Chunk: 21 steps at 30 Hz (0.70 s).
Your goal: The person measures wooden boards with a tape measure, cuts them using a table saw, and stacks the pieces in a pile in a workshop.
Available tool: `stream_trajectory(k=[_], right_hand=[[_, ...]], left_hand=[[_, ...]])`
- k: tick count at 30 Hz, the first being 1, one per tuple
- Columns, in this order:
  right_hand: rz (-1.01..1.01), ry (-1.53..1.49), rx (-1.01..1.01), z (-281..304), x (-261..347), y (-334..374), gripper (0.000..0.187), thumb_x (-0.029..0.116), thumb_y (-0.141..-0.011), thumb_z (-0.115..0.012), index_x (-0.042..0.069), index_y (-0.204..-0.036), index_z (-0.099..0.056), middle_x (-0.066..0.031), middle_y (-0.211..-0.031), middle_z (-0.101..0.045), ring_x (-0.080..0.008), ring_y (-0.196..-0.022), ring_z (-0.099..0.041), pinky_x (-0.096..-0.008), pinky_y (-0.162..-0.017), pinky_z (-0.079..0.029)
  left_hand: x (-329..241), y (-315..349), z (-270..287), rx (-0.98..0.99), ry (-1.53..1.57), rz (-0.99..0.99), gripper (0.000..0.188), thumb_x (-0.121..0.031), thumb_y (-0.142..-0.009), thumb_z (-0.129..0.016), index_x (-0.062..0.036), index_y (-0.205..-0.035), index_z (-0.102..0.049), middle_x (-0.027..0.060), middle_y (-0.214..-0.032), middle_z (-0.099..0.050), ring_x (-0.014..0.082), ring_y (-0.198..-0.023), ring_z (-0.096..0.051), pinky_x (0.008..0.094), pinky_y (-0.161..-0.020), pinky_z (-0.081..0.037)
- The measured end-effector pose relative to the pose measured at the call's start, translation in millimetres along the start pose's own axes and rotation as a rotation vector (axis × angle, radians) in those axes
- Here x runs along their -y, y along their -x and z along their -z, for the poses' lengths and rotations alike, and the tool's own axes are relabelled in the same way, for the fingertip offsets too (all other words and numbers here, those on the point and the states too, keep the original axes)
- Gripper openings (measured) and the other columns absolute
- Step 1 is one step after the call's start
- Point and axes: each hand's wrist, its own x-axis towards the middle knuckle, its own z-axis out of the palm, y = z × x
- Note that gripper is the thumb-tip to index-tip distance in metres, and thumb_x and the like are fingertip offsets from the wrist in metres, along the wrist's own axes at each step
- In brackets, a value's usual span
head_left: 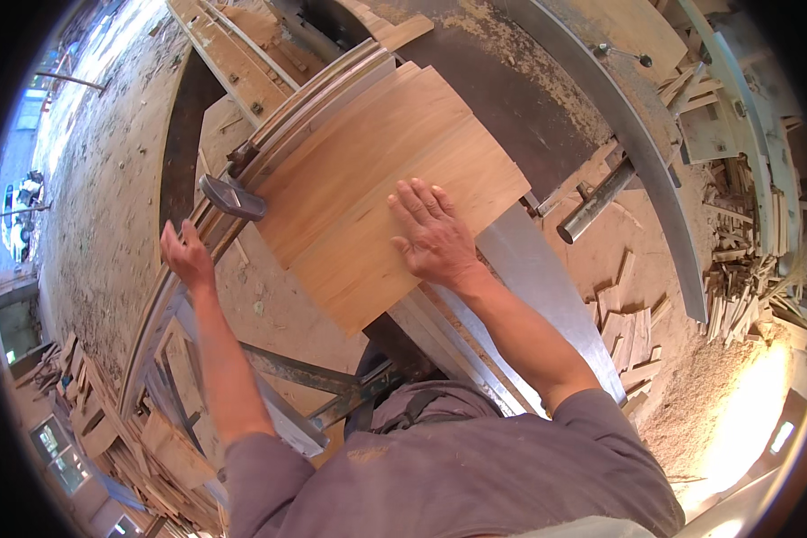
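Wide, flat wooden boards (350, 260) lie stacked, their edges slightly offset, on a saw-table-like machine. My right hand (432, 229) rests flat on the top one near its right side, fingers stretched forward. Along the far-left edge of the boards runs a metal fence (323, 103). A dark grey stop or handle (233, 197) sits on that fence, touching or very near the boards' left corner. Just left of the stop, my left hand (188, 255) is raised with its fingers apart and nothing visible in it.
A bare metal table (547, 278) extends right of the boards. A dark steel surface (520, 108) dusted with sawdust lies beyond, bordered by a curved metal rail (641, 134). A metal cylinder (596, 202) juts out at right. Scrap wood piles (735, 287) stand right, others (125, 439) lower left.
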Motion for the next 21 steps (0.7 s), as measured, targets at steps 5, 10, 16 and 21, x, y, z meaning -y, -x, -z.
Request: stream_trajectory(k=[5,10,16,21], right_hand=[[-0.001,0.009,-0.006,-6.2,-1.0,-28.5,0.063,0.035,-0.093,-0.065,0.006,-0.148,-0.052,-0.0140,-0.160,-0.042,-0.0305,-0.151,-0.033,-0.0465,-0.126,-0.022],[-0.002,0.006,-0.024,-12.3,2.9,-63.7,0.061,0.034,-0.092,-0.066,0.006,-0.146,-0.055,-0.0141,-0.159,-0.043,-0.0303,-0.150,-0.034,-0.0458,-0.125,-0.023],[0.002,-0.004,-0.046,-19.7,10.2,-119.1,0.062,0.034,-0.090,-0.069,0.005,-0.143,-0.057,-0.0147,-0.156,-0.047,-0.0310,-0.148,-0.037,-0.0455,-0.124,-0.025],[-0.004,-0.011,-0.039,-30.9,12.6,-172.6,0.063,0.035,-0.089,-0.070,0.005,-0.143,-0.057,-0.0151,-0.155,-0.048,-0.0313,-0.148,-0.038,-0.0457,-0.124,-0.026]], left_hand=[[-3.6,-51.7,-44.4,0.254,-0.222,0.184,0.055,-0.051,-0.107,-0.038,-0.0096,-0.111,-0.075,0.0153,-0.116,-0.073,0.0399,-0.108,-0.066,0.0500,-0.096,-0.047],[-4.0,-82.6,-59.6,0.299,-0.342,0.160,0.055,-0.049,-0.108,-0.035,-0.0131,-0.115,-0.075,0.0148,-0.118,-0.073,0.0387,-0.112,-0.066,0.0507,-0.097,-0.048],[27.2,-130.0,-93.5,0.215,-0.368,0.129,0.051,-0.048,-0.107,-0.039,-0.0137,-0.106,-0.077,0.0146,-0.111,-0.075,0.0380,-0.105,-0.068,0.0510,-0.095,-0.049],[40.1,-177.7,-117.6,0.210,-0.333,0.164,0.050,-0.048,-0.106,-0.040,-0.0141,-0.107,-0.077,0.0138,-0.110,-0.075,0.0377,-0.103,-0.068,0.0502,-0.094,-0.050]])
